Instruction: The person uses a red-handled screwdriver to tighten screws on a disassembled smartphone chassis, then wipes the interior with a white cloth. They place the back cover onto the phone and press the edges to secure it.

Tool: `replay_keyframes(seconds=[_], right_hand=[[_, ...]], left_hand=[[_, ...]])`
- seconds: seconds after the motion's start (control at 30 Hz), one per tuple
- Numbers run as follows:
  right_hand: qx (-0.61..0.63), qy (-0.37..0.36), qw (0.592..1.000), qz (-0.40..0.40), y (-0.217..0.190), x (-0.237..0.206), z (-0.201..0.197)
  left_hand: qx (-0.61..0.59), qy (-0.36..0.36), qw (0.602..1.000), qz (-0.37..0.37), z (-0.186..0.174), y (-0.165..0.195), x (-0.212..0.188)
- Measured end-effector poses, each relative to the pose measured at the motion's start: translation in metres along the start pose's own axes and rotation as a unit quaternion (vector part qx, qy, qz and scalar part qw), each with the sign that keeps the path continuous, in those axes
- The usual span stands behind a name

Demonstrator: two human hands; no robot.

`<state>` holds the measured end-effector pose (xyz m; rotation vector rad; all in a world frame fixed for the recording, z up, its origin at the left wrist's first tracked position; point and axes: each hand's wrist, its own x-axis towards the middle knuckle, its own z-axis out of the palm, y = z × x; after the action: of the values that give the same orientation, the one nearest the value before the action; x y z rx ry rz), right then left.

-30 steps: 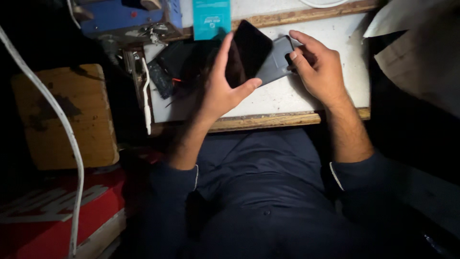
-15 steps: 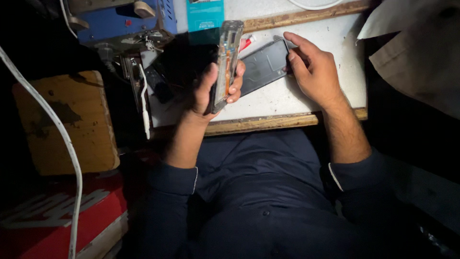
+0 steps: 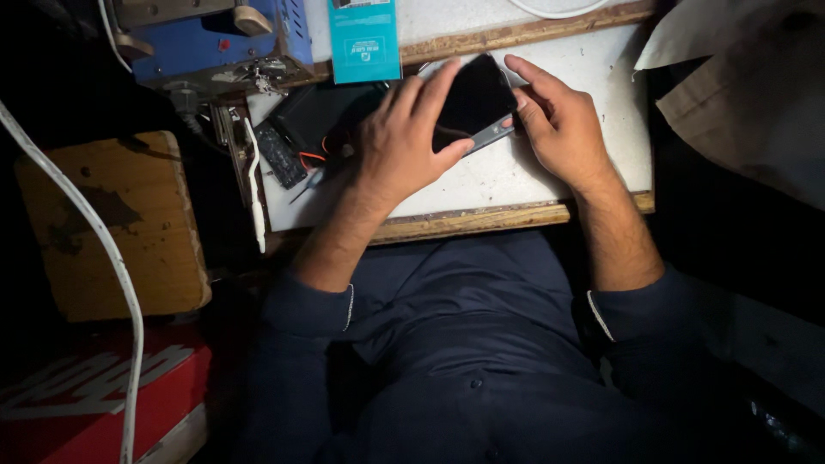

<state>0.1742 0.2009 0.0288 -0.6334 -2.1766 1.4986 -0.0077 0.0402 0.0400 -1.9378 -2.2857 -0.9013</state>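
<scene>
Both hands grip one dark phone (image 3: 471, 103) at the worktop's (image 3: 550, 176) twelve o'clock: left hand (image 3: 402, 146) fingers wrapped over its screen, right hand (image 3: 559, 120) pinching the three o'clock edge, steadying it.

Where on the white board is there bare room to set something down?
Bare white board lies between the hands and the near wooden edge, under the phone that left hand and right hand hold. The left end is crowded: black parts, teal box.
</scene>
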Motion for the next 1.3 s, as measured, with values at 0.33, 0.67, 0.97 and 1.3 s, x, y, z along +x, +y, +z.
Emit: replay_keyframes(seconds=[0.33, 0.67, 0.97, 1.3], right_hand=[[-0.021, 0.003, 1.0, -0.02, 0.001, -0.001, -0.002], [-0.034, 0.005, 0.999, 0.015, -0.002, -0.002, -0.004], [0.111, -0.024, 0.993, 0.03, 0.011, -0.001, -0.004], [0.106, -0.02, 0.994, 0.013, 0.01, -0.004, -0.005]], left_hand=[[0.047, -0.029, 0.998, 0.038, 0.001, 0.013, -0.003], [0.072, -0.048, 0.996, -0.011, 0.003, 0.029, -0.005], [0.038, -0.032, 0.999, -0.008, 0.002, 0.026, -0.005], [0.081, -0.009, 0.997, 0.011, 0.001, 0.03, -0.01]])
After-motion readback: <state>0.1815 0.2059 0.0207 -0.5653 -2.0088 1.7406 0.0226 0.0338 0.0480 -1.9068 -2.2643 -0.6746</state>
